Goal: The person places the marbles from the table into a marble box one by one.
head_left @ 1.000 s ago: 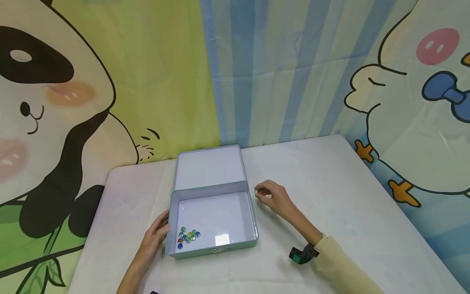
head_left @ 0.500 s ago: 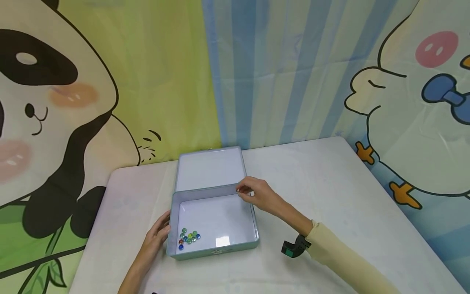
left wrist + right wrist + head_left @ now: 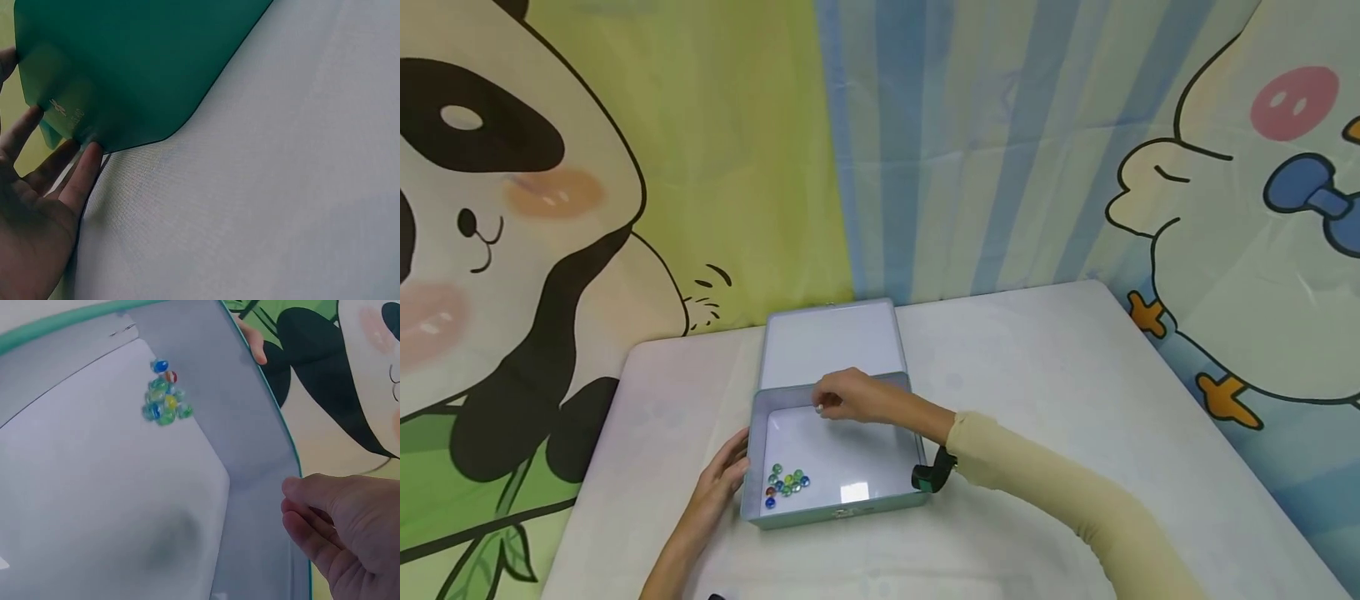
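An open teal tin box point(image 3: 880, 502) holds a cluster of coloured glass marbles point(image 3: 787, 482) in its near left corner, seen also in the right wrist view as marbles point(image 3: 164, 397). My right hand point(image 3: 853, 395) is over the far part of the box, thumb and fingertips pinching a small pale marble point(image 3: 820, 408). In the right wrist view my right hand point(image 3: 347, 531) hides that marble. My left hand point(image 3: 718, 477) rests its extended fingers against the box's left wall. The left wrist view has my left hand point(image 3: 47, 194) touching the box's green outer side point(image 3: 144, 69).
Hinged back, the box lid point(image 3: 831, 342) lies behind the box. White cloth point(image 3: 1022, 358) covers the table, whose back edge meets a printed curtain point(image 3: 940, 150). A black wrist camera point(image 3: 934, 472) hangs under my right forearm, near the box's right rim.
My right hand has moved left with the marble, from beside the box, across its right rim, to above its inside. My left hand keeps its place against the box.
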Demonstrator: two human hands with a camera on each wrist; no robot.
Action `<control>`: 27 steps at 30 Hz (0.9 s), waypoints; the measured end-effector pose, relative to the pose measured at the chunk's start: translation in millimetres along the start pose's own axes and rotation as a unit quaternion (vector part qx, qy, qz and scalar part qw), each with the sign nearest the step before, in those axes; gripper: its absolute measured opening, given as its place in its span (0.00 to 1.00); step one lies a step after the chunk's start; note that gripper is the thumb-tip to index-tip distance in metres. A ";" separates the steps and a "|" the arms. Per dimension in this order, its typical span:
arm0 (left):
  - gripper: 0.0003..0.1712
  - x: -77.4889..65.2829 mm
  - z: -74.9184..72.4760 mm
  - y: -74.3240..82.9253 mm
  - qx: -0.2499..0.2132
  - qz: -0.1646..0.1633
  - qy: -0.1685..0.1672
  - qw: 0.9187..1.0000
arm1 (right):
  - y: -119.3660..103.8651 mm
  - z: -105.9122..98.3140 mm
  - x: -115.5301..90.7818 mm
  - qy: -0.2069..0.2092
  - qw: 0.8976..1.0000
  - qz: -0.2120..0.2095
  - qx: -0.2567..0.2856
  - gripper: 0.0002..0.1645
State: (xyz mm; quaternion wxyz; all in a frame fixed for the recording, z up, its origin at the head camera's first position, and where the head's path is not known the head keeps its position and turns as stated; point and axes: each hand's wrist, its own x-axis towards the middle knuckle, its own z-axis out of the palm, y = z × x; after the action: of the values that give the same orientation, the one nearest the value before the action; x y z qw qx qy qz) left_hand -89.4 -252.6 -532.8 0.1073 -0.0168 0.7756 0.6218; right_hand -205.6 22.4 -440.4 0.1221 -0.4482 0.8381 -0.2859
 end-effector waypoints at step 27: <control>0.31 3.7 -2.9 -5.8 0.017 0.003 -0.003 1.000 | 13.2 66.0 63.6 -0.101 0.978 -0.022 -0.181 0.03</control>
State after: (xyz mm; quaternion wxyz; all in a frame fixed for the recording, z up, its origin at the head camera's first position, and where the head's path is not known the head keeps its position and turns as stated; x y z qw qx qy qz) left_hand -92.5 -256.4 -538.5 0.1082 -0.0110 0.7856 0.6091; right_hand -220.4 -48.5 -498.1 0.1172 -0.5076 0.8493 -0.0853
